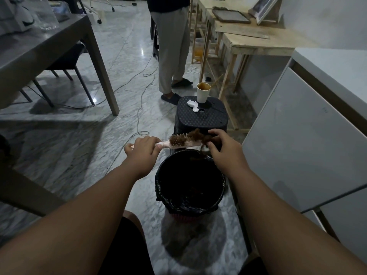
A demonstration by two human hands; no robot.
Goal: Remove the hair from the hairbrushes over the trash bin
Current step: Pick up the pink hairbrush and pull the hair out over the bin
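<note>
Two hands work one pink hairbrush over the trash bin.

The left hand is curled round the handle of the hairbrush, bristles up. At its three o'clock the right hand, fingers bent, pinches a tuft of brown hair and covers the brush's tip. More hair sits in the bristles. The brush hangs over the twelve o'clock rim of the one trash bin, which is lined with a black bag. Just beyond the bin, at twelve o'clock, one black stool bears one paper cup and one crumpled tissue. Farther off at twelve, one person stands. A cable trails over the floor at eleven and a grey table stands at ten. At least two wooden tables stand at one, and a white cabinet is close by at three.
</note>
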